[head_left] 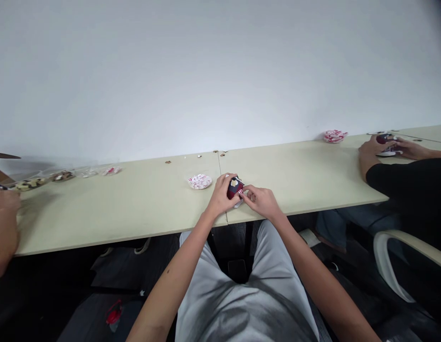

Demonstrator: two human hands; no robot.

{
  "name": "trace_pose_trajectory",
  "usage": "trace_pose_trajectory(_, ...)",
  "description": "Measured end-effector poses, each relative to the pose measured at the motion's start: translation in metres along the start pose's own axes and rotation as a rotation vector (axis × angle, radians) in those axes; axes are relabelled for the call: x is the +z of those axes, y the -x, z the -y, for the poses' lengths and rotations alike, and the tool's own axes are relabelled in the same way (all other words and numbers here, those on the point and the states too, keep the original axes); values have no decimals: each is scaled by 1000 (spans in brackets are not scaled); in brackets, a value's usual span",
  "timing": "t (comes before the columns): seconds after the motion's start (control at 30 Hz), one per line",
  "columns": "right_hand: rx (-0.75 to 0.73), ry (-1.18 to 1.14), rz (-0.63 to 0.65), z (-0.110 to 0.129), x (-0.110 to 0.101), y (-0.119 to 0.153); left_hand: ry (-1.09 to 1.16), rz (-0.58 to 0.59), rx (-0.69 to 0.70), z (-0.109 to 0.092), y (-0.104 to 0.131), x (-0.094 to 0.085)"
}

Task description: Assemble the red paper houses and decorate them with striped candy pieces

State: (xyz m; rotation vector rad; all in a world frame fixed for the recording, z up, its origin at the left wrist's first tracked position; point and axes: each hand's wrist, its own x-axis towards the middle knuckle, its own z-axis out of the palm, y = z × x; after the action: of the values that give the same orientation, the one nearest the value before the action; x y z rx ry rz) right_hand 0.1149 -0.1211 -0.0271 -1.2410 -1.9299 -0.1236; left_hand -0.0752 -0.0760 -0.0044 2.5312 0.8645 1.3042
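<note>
Near the table's front edge, my left hand [222,194] is wrapped round a small dark red and navy object [235,186] with a pale, cream-coloured patch on its top; its exact kind is hard to make out. The fingers of my right hand [261,200] are pinched together at the object's right side. A small red-and-white striped piece [240,191] shows there at the fingertips. Something white sticks out below the object, partly covered by my hands. To the left of my left hand stands a shallow clear dish [200,181] of small white pieces with red marks.
Several small brown and white bits [223,154] lie near the wall. Clear dishes of patterned pieces [63,176] line the back left, by a person's hand [4,228]. At right, another person's hands [371,148] hold a similar object near a red-and-white dish [334,136].
</note>
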Motion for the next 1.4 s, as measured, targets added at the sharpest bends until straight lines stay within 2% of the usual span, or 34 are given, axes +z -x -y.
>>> trace_pose_trajectory(0.23, 5, -62, 52, -2, -1, 0, -1, 9, -14, 0, 0, 0)
trace_pose_trajectory(0.63, 3, -22, 64, -3, 1, 0, 21, 22, 17, 1, 0, -2)
trace_pose_trajectory(0.77, 13, -88, 73, -6, 1, 0, 27, 13, -2, -1, -1, -2)
trace_pose_trajectory(0.9, 1, -193, 134, -3, -4, 0, 76, 9, -6, -2, -2, -3)
trace_pose_trajectory(1.0, -28, -219, 155, 2, -7, 2, 104, 6, -11, -1, 2, -10)
trace_pose_trajectory(1.1, 12, -248, 85, 0, -6, 1, 83, 29, -21, 1, 14, -31)
trace_pose_trajectory(1.2, 110, -309, -80, -16, -6, -6, 34, 61, -43, 7, 34, -67)
trace_pose_trajectory(1.3, 176, -279, -236, -48, -10, -23, -51, 91, -110, 19, 54, -114)
trace_pose_trajectory(1.4, 189, -146, -322, -90, -18, -47, -183, 92, -248, 41, 67, -163)
